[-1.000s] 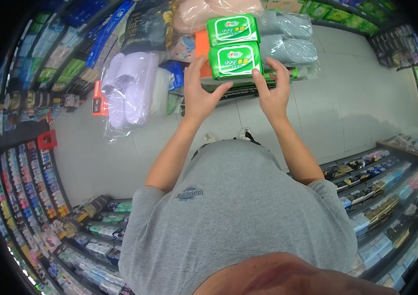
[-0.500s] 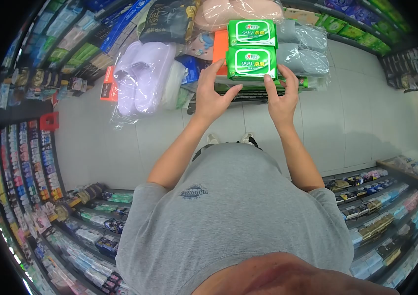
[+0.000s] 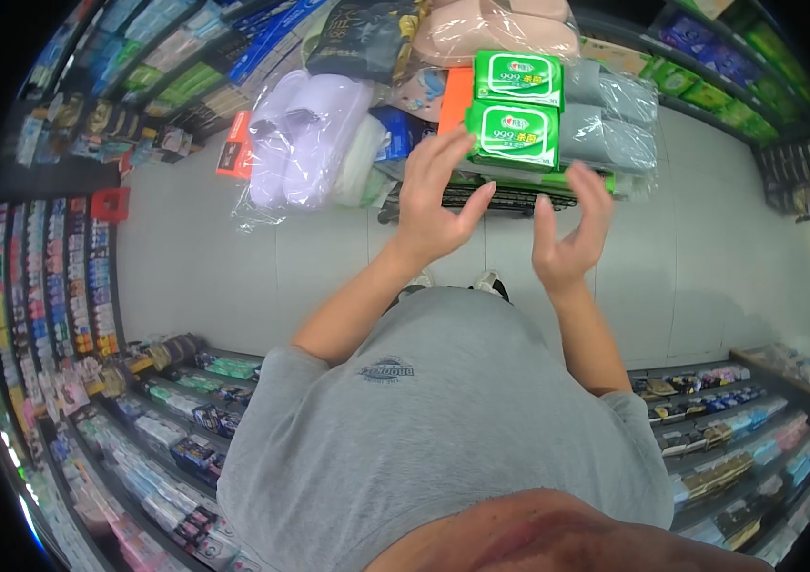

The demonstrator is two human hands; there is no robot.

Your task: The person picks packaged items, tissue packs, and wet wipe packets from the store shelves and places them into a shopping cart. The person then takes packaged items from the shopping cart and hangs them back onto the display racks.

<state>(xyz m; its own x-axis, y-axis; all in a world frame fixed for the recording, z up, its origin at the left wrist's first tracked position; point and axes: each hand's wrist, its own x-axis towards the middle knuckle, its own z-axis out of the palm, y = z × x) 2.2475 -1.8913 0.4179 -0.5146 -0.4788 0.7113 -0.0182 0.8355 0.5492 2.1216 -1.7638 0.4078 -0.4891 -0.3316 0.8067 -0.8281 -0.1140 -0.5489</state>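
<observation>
Two green packs of wet wipes lie one behind the other on a pile of goods, a nearer pack (image 3: 514,135) and a farther pack (image 3: 519,78). My left hand (image 3: 438,202) is at the near pack's left corner, fingers spread and holding nothing; I cannot tell if the fingertips touch it. Just off the pack's right front corner, my right hand (image 3: 572,229) is open with its fingers apart. Lilac slippers (image 3: 314,143) in clear plastic lie to the left, grey slippers (image 3: 610,133) in plastic to the right. Beneath the goods shows part of a black basket or cart (image 3: 496,198).
Pink slippers (image 3: 496,29) and a dark printed bag (image 3: 367,38) lie at the back of the pile. An orange box (image 3: 235,145) sits by the lilac slippers. Stocked shelves (image 3: 43,276) surround the grey tiled floor (image 3: 205,257). A red basket (image 3: 110,204) is at the left.
My right hand has drawn back from the near pack towards me. My left hand stays close to its left side. The whole view has shifted, with the pile now slightly farther right.
</observation>
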